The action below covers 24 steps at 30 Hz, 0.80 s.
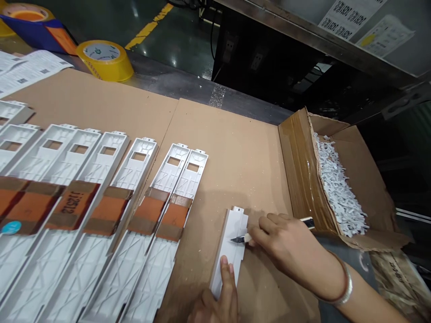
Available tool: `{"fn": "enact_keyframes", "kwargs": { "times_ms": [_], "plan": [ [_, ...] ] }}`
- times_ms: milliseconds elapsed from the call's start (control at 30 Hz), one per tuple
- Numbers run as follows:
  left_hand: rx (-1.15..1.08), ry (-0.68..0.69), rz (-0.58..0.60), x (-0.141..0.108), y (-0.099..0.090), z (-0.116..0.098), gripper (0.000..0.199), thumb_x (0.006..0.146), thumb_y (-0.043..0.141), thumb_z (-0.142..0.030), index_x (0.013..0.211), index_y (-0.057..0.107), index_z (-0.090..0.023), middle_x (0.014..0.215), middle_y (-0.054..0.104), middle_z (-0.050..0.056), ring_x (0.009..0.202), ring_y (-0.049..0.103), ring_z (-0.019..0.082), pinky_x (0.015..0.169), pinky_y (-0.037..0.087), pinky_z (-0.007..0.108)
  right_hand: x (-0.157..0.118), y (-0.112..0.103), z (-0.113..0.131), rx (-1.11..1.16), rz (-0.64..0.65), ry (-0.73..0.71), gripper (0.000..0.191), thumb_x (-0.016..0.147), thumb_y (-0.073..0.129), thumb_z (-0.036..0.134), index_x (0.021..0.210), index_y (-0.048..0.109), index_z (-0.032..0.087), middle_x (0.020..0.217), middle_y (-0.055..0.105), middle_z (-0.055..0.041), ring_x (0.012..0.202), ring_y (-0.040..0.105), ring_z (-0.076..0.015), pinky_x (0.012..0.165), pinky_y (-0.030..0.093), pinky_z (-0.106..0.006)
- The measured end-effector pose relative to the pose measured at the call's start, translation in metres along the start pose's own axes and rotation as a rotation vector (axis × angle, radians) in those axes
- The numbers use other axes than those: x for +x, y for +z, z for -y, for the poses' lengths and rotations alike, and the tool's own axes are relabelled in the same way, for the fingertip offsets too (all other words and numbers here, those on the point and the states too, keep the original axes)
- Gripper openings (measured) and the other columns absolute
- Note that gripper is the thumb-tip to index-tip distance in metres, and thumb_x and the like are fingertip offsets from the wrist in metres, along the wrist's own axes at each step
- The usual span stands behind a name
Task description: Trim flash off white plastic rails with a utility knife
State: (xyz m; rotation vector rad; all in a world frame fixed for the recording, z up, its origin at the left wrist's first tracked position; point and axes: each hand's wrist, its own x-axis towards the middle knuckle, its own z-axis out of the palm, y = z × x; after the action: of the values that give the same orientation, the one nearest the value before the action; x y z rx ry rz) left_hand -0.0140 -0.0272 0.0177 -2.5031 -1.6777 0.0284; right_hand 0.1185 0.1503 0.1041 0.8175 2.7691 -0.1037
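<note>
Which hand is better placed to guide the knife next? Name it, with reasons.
Likely the right hand: it holds the knife, blade tip over the smooth white part, while the left hand has fingers on that part.

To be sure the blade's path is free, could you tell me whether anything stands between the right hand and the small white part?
Only the knife in the right hand, its blade at the white part; nothing else visible stands between. The left hand rests on the part's nearer half.
</note>
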Motion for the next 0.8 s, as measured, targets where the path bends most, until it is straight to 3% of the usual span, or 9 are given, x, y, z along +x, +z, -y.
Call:
{"fn": "enact_keyframes", "kwargs": {
  "times_ms": [267,467,567,667,733,800],
  "plan": [
    [-0.012,-0.016,0.014,0.004,-0.005,0.004,0.045,0.068,0.063,-0.027,0.112,0.064,-0.018,0.119,0.06,0.01,0.04,0.045,0.011,0.028,0.038,0.024,-0.035,0.016,0.022,0.296,-0.097,0.302,0.031,0.097,0.033,0.029,0.08,0.058,0.02,0.072,0.057,-0.0018,0.063,0.054,-0.0142,0.057,0.038,-0.026],
    [-0.04,-0.02,0.004,0.008,-0.011,0.005,0.046,0.069,0.06,-0.027,0.113,0.063,-0.016,0.122,0.058,0.012,0.04,0.047,0.012,0.03,0.039,0.025,-0.046,0.034,0.057,0.605,-0.163,0.509,0.024,0.096,0.034,0.028,0.101,0.057,0.022,0.087,0.063,-0.0026,0.078,0.06,-0.0145,0.067,0.047,-0.025],
    [-0.168,-0.064,0.067,0.006,-0.014,0.01,0.053,0.071,0.06,-0.024,0.122,0.055,-0.012,0.131,0.049,0.017,0.048,0.056,0.016,0.034,0.043,0.027,-0.049,0.041,0.071,0.706,-0.287,0.574,0.025,0.095,0.036,0.028,0.108,0.055,0.021,0.096,0.065,-0.0052,0.086,0.062,-0.015,0.072,0.05,-0.025],
    [-0.667,-0.15,0.062,0.003,-0.016,0.029,0.062,0.076,0.054,-0.023,0.135,0.038,-0.012,0.141,0.038,0.018,0.087,0.064,0.024,0.06,0.054,0.03,-0.061,0.043,0.083,0.83,-0.466,0.689,0.026,0.094,0.037,0.031,0.11,0.053,0.018,0.096,0.065,-0.0069,0.085,0.063,-0.0152,0.072,0.051,-0.023],
    [-1.183,-0.273,0.023,0.002,-0.019,0.045,0.058,0.082,0.049,-0.027,0.137,0.037,-0.017,0.14,0.04,0.014,0.113,0.053,0.026,0.085,0.05,0.036,-0.073,0.038,0.092,0.932,-0.569,0.756,0.025,0.095,0.036,0.032,0.107,0.053,0.018,0.081,0.064,-0.0031,0.07,0.063,-0.0133,0.062,0.051,-0.02],
    [-1.757,-0.473,0.023,0.001,-0.025,0.057,0.048,0.086,0.042,-0.035,0.132,0.045,-0.021,0.131,0.051,0.012,0.114,0.051,0.026,0.089,0.047,0.038,-0.085,0.03,0.106,0.987,-0.664,0.76,0.023,0.096,0.033,0.03,0.106,0.052,0.02,0.069,0.059,0.0011,0.058,0.059,-0.0113,0.055,0.049,-0.018]
  ]
}}
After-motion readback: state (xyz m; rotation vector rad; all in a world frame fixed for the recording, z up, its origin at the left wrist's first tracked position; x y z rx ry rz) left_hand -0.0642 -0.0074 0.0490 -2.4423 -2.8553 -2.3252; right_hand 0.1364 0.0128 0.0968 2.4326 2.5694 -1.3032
